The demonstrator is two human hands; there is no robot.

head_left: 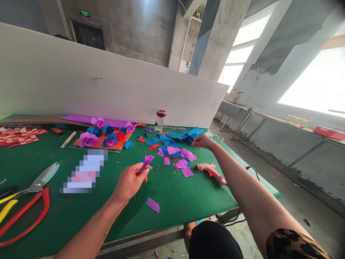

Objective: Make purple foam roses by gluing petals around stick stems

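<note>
My left hand (pixel 134 180) is closed around the base of a rolled purple paper petal (pixel 147 162), above the green table. Further right, my right hand (pixel 202 141) hovers at the edge of a pile of blue paper pieces (pixel 188 135), its fingers bent together; whether they pinch anything is too small to tell. Purple paper pieces (pixel 188 155) lie just below it, mixed with blue and red ones. A pink glue gun (pixel 211 171) rests on the table under my right forearm. One loose purple piece (pixel 153 205) lies nearer the front edge.
Finished paper flowers (pixel 88 139) sit on an orange sheet at the back left. Large red-handled scissors (pixel 38 186) lie at the left. A red-lidded jar (pixel 160 121) stands before the white board (pixel 113 86). A black cable (pixel 252 170) hangs over the right edge.
</note>
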